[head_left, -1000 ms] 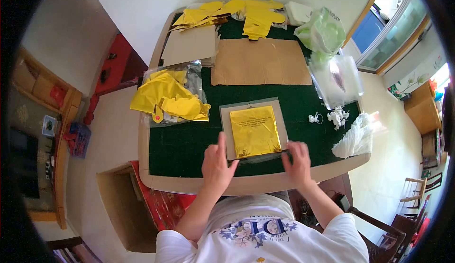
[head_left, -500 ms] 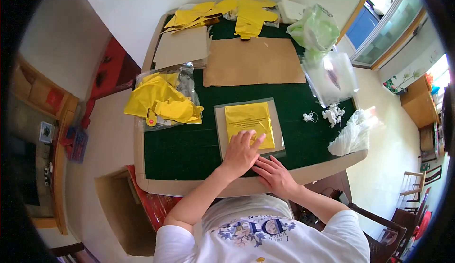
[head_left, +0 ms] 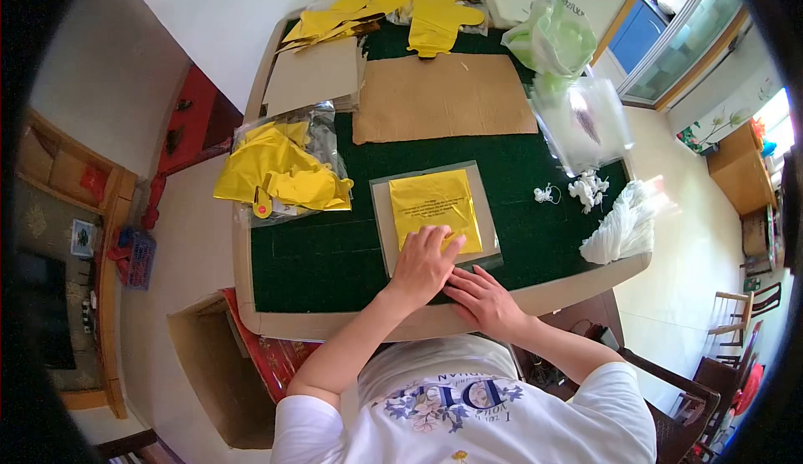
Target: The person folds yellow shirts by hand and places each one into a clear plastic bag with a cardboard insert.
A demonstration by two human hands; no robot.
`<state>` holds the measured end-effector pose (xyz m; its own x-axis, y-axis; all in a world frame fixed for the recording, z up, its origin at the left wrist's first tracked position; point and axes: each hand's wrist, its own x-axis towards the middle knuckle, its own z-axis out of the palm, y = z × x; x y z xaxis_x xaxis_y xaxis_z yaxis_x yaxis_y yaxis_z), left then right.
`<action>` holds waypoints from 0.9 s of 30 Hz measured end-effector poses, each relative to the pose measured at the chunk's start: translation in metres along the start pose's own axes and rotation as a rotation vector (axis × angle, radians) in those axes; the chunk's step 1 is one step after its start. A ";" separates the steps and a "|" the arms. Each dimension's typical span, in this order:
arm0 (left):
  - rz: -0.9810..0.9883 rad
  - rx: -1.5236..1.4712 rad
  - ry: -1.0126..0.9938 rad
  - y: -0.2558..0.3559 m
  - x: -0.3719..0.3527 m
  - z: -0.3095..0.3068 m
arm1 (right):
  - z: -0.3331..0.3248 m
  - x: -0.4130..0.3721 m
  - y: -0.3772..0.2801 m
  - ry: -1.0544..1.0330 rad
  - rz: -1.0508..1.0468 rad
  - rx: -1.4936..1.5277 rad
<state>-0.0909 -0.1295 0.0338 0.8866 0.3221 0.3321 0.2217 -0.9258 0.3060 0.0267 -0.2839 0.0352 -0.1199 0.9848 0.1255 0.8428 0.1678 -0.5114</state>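
A folded yellow foil sheet with printed lines lies on a grey card, with clear plastic film showing around the card's edges. The fingertips of my left hand rest on the lower part of the foil, slightly bent and apart. My right hand lies flat at the lower edge of the film, fingers stretched out, close beside the left. Neither hand grasps anything that I can see.
Yellow foil pieces in a plastic bag lie left, near stacked grey cards. Brown cardboard is behind. On the right are clear plastic sleeves, white string bundles and a white strand bundle. More foil shapes lie at the back.
The whole view has shifted slightly, so the tabletop sits a little higher in it. Both hands stay nearly in place on the foil and film.
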 end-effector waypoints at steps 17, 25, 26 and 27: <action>-0.057 -0.121 0.070 0.014 -0.039 0.007 | -0.019 0.011 0.017 0.253 0.077 0.095; -0.108 -0.201 0.132 0.011 -0.042 0.001 | -0.027 0.070 0.079 0.260 0.177 -0.208; -0.145 -0.224 0.166 0.005 -0.035 -0.002 | -0.024 0.071 0.082 0.239 0.179 -0.195; -0.167 -0.177 0.177 -0.005 -0.022 -0.006 | -0.023 0.071 0.084 0.215 0.182 -0.181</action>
<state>-0.1141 -0.1305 0.0297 0.7553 0.5113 0.4099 0.2710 -0.8132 0.5150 0.1012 -0.2005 0.0207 0.1383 0.9628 0.2323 0.9222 -0.0397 -0.3846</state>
